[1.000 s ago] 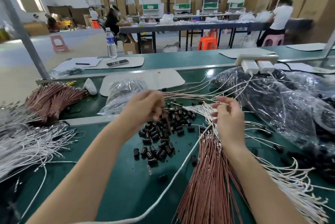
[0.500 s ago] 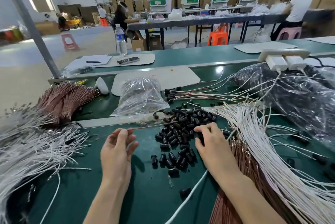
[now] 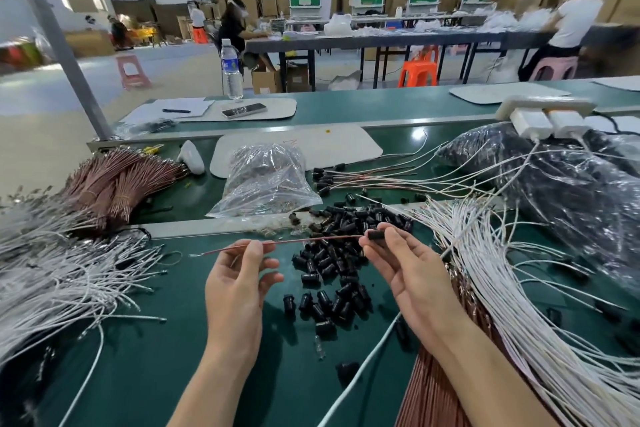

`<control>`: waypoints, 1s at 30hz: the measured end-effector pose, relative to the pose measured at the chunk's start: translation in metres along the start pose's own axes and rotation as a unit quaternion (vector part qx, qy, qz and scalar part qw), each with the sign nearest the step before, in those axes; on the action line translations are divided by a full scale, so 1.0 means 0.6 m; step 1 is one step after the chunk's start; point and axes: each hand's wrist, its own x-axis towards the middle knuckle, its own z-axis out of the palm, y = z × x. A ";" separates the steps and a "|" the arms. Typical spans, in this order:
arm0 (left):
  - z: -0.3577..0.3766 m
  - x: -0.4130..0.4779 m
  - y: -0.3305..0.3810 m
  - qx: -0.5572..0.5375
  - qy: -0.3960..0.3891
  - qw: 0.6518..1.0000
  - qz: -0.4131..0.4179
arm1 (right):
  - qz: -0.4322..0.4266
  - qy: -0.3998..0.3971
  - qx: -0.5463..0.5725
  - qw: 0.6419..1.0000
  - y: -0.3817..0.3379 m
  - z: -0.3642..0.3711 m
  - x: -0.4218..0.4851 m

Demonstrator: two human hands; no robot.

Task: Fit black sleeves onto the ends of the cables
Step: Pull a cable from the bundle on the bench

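Sleeve [image 3: 375, 235], pinched by fingers [image 3: 393, 234] of the right hand [image 3: 408, 271] above the tabletop [image 3: 156, 340], sits at the tip of the cable [image 3: 311, 239] pinched by the left hand [image 3: 239, 277]; hold the cable taut and push straight.

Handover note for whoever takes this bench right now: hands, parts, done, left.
Left hand: grip pinches a brown cable along its length.
Right hand: grip pinches a black sleeve at that cable's right end; seated or not, unclear.
Loose sleeves piled between the hands.
Done: a few sleeved cables lie behind the pile.
Left: white cables and brown bundle at right.
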 end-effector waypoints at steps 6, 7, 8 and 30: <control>-0.003 0.002 -0.001 -0.007 -0.010 1.000 -0.003 | 0.016 0.002 0.023 1.000 0.009 0.000 -0.004; -0.003 0.001 -0.001 -0.006 -0.014 1.000 -0.004 | 0.015 0.003 0.020 1.000 0.010 0.000 -0.003; -0.002 0.000 -0.002 -0.005 -0.016 1.000 -0.004 | 0.012 0.006 0.018 1.000 0.011 -0.001 -0.003; -0.001 0.000 -0.005 0.021 -0.026 0.999 -0.020 | 0.040 -0.004 0.057 0.998 0.009 0.000 -0.002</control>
